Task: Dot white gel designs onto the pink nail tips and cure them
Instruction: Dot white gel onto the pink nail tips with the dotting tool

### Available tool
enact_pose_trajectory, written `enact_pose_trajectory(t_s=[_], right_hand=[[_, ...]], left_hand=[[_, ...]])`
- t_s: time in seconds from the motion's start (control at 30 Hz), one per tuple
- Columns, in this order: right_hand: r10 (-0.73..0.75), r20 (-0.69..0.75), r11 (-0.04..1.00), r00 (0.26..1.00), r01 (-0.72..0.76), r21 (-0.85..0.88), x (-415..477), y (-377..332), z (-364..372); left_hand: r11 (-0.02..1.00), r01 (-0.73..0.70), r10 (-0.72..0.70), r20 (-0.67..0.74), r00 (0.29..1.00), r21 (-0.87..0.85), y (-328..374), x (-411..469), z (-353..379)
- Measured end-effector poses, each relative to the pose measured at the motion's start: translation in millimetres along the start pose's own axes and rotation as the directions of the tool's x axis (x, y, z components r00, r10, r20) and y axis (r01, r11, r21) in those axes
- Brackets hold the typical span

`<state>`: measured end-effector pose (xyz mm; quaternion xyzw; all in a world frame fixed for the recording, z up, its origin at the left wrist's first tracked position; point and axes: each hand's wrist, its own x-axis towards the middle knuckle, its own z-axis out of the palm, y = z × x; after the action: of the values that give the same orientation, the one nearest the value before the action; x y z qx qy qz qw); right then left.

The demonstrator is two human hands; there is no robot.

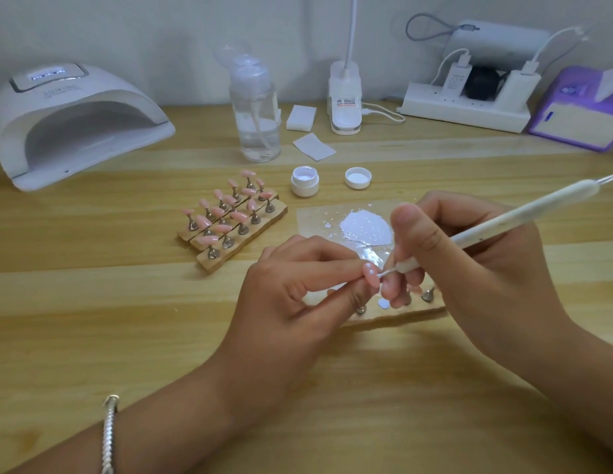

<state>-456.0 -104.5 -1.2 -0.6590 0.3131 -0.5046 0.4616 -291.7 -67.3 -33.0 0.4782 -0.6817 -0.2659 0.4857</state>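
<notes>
Wood table [93,319] had lamp [76,121] far left, racks [243,242] of pink tips [226,213] mid-left, open gel jar [304,182] just right of them. Left hand [291,295] pinched one tip [370,276] at centre, white dots on it, pen [524,217] end touching it. Right hand [476,261] gripped pen, just in front of white gel smear [366,227] on film [312,220].

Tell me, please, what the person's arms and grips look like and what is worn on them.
Both arms are bare, with no sleeves in view. The left grip and the right grip wear no gloves and no rings that I can see. A silver-coloured, braided bracelet circles the left wrist.
</notes>
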Motion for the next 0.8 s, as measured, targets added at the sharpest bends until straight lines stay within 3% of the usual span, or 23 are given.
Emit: enact_pose_trajectory(t_s=[0.8], right_hand=[[-0.118,-0.003,0.987,0.993,0.116,-0.115,-4.0,5.9,1.3]], left_hand=[[1.000,-0.006,0.006,-0.021,1.000,-0.003,1.8,0.2,0.9]])
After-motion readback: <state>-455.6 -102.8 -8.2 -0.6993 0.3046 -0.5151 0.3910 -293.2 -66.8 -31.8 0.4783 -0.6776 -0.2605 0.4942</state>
